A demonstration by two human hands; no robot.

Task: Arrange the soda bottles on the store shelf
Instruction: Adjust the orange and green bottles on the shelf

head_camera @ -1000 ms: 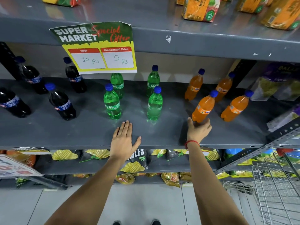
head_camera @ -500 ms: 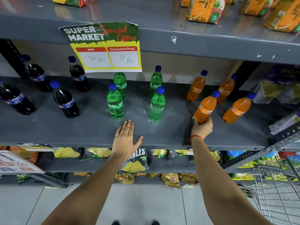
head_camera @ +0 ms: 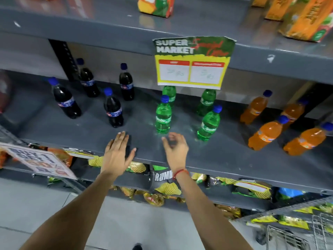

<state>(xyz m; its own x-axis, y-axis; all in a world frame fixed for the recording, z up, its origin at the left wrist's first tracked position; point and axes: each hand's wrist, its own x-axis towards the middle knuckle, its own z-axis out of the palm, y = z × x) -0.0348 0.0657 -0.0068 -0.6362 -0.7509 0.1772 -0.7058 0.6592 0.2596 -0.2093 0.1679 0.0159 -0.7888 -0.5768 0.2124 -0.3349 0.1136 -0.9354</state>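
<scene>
- My left hand (head_camera: 118, 154) lies flat on the front of the grey shelf (head_camera: 234, 159), fingers spread, holding nothing.
- My right hand (head_camera: 175, 150) hovers over the shelf edge just in front of a green bottle (head_camera: 163, 117), fingers loosely curled and apart, empty; a red thread (head_camera: 180, 173) circles that wrist.
- Four green bottles stand in the middle with blue caps; the front ones read "Sprite", as far as the blur lets me tell. The other front one (head_camera: 209, 124) stands to the right.
- Four dark cola bottles (head_camera: 112, 109) with blue labels stand to the left; the writing is too blurred to read.
- Four orange bottles (head_camera: 266, 133) stand to the right; the labels are unreadable.
- A sign (head_camera: 193, 63) hangs from the shelf above: "SUPER MARKET", red script beside it, two white price boxes with smeared handwriting.
- Below, a black snack bag (head_camera: 162, 177) shows "RUMB"; a tilted sign (head_camera: 38, 161) at left reads "BUY 1 GET 1".
</scene>
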